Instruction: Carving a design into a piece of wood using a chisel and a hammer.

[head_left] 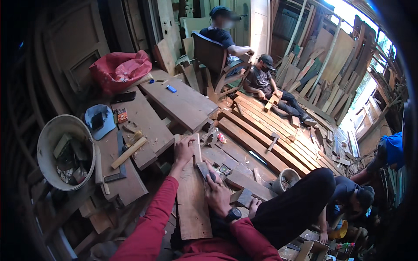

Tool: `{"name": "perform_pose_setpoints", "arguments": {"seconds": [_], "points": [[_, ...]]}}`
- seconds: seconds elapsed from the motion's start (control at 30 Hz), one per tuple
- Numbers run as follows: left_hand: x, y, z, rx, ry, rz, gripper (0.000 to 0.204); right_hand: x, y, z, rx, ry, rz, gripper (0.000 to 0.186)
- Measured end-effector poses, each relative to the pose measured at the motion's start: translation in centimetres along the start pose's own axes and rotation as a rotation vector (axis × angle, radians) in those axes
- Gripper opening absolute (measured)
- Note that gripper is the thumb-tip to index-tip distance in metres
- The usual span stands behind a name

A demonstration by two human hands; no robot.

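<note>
A long wooden board (190, 204) lies lengthwise in front of me, its near end by my lap. At its far end my left hand (184, 150) is closed on a narrow pale wooden strip (197, 150) along the right edge. My right hand (217, 193), wearing a black watch, grips a small tool with a dark flat blade (202, 168). The blade rests against the strip's near part, beside the board. Its handle is mostly hidden by my fingers, so its exact kind is unclear.
On the left bench (150, 126) lie a try square (121, 167), a wooden stick (129, 153), a cap (100, 122) and a phone (124, 97). A white bucket (48, 163) stands beside it. Beams (257, 150) with a hammer (273, 141) lie ahead. Several people work nearby.
</note>
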State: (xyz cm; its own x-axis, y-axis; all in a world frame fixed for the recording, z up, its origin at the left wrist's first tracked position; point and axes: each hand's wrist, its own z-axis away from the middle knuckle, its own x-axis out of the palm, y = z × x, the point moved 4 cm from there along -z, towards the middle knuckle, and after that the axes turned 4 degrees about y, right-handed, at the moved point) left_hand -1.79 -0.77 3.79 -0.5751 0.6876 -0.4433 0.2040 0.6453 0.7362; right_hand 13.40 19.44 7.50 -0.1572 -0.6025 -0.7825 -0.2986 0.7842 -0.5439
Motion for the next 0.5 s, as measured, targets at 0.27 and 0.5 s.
{"name": "perform_pose_setpoints", "arguments": {"seconds": [0.27, 0.5], "points": [[0.8, 0.6, -0.2, -0.054, -0.045, 0.046, 0.016, 1.8, 2.4, -1.1, -0.045, 0.044, -0.041, 0.037], [-0.4, -0.2, -0.2, -0.112, -0.065, 0.008, 0.018, -0.4, -0.3, 0.4, -0.004, -0.019, 0.021, 0.028]]}}
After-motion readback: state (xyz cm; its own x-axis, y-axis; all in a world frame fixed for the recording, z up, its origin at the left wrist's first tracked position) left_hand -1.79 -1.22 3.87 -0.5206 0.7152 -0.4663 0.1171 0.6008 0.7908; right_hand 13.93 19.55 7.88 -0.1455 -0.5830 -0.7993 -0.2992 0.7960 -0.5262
